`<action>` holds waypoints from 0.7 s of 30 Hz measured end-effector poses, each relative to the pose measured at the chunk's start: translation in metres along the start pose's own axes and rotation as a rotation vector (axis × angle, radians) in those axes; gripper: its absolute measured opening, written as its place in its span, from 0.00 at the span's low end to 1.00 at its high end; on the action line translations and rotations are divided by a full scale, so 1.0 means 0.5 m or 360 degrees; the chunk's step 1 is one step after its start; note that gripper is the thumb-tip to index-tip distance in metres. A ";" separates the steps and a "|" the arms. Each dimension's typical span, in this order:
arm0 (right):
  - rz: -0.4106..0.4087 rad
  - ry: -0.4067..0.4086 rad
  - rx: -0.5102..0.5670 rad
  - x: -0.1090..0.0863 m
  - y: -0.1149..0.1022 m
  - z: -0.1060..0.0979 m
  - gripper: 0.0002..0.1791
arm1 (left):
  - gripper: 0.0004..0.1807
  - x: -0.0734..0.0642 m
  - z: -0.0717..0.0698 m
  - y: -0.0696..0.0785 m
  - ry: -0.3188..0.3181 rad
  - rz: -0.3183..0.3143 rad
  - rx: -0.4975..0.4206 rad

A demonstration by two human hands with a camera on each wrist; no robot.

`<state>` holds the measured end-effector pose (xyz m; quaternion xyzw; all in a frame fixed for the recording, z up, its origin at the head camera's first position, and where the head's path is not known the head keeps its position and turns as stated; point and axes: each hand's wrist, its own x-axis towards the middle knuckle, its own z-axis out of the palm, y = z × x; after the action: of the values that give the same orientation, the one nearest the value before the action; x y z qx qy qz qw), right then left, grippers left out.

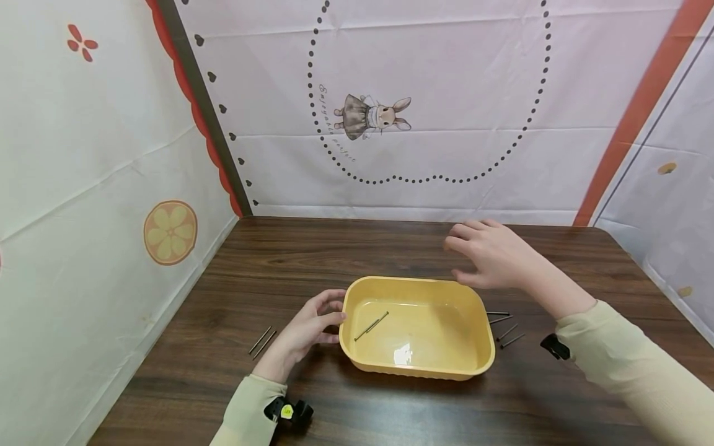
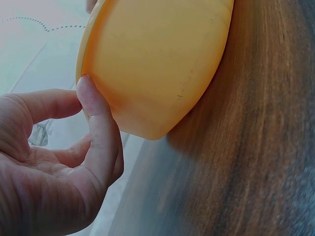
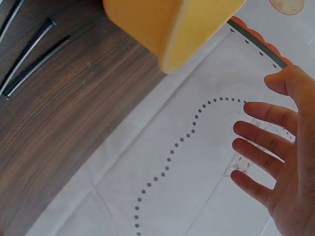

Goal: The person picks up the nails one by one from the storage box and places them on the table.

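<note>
A shallow yellow plastic basin [image 1: 415, 365] with rounded corners stands on the table. My left hand [image 1: 307, 325] holds the basin's left rim, with thumb and finger at the edge in the left wrist view. Thin metal nails [image 1: 372, 326] lie on the basin floor towards its left end. Over the far right corner of the basin hovers my right hand [image 1: 493, 254]. Its fingers are spread and loosely bent in the right wrist view, with nothing held. Several nails [image 3: 37, 64] lie on the table just right of the basin.
Two more nails [image 1: 262, 344] lie on the dark wooden table [image 1: 357, 415] left of my left hand. A white printed cloth [image 1: 435, 124] hangs behind the table's far edge, and similar cloth covers both sides.
</note>
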<state>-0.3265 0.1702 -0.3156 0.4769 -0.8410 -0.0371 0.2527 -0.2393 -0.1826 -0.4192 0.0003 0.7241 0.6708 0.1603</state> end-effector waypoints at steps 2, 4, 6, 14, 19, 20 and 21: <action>-0.0017 -0.0011 -0.0011 0.007 -0.002 -0.001 0.20 | 0.27 0.000 0.000 0.000 -0.0003 0.0005 0.0002; -0.0032 -0.0020 -0.0017 0.013 -0.005 -0.001 0.20 | 0.27 0.000 -0.001 -0.001 -0.0005 0.0008 -0.0001; -0.0043 -0.0030 -0.0018 0.020 -0.008 -0.002 0.21 | 0.27 0.000 -0.001 -0.001 -0.0006 0.0009 -0.0003; -0.0103 -0.0041 0.0013 0.056 -0.023 0.004 0.22 | 0.27 0.001 -0.003 -0.002 0.0006 0.0009 -0.0018; -0.0168 -0.0016 0.0021 0.080 -0.040 0.012 0.21 | 0.27 0.002 -0.002 -0.003 0.0007 0.0008 -0.0019; -0.0181 -0.0007 0.0030 0.085 -0.043 0.013 0.21 | 0.27 0.003 -0.001 -0.003 0.0004 0.0011 -0.0016; -0.0191 -0.0002 0.0037 0.088 -0.046 0.014 0.21 | 0.27 0.003 -0.001 -0.003 0.0001 0.0012 -0.0014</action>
<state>-0.3300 0.1201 -0.3115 0.5293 -0.8114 -0.0428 0.2440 -0.2408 -0.1830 -0.4211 0.0022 0.7213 0.6745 0.1574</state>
